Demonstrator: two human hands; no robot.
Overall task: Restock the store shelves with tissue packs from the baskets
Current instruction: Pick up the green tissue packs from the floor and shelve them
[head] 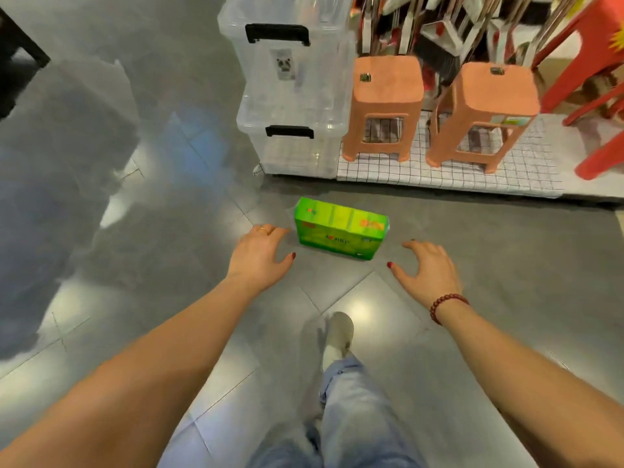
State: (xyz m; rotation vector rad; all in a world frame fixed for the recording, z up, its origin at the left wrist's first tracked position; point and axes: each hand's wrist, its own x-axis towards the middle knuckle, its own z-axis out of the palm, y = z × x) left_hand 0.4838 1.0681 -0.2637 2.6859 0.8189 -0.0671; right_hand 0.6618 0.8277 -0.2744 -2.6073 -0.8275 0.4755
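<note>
glossy tissue pack (341, 228), polished floor tiles (169, 197)

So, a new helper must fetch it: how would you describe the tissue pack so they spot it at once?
Find the low display platform with the checked cloth, two orange stools and stacked clear bins. On the grey floor in front of it stands the tissue pack, between the left hand and right hand. It is the only bright green thing.
</note>
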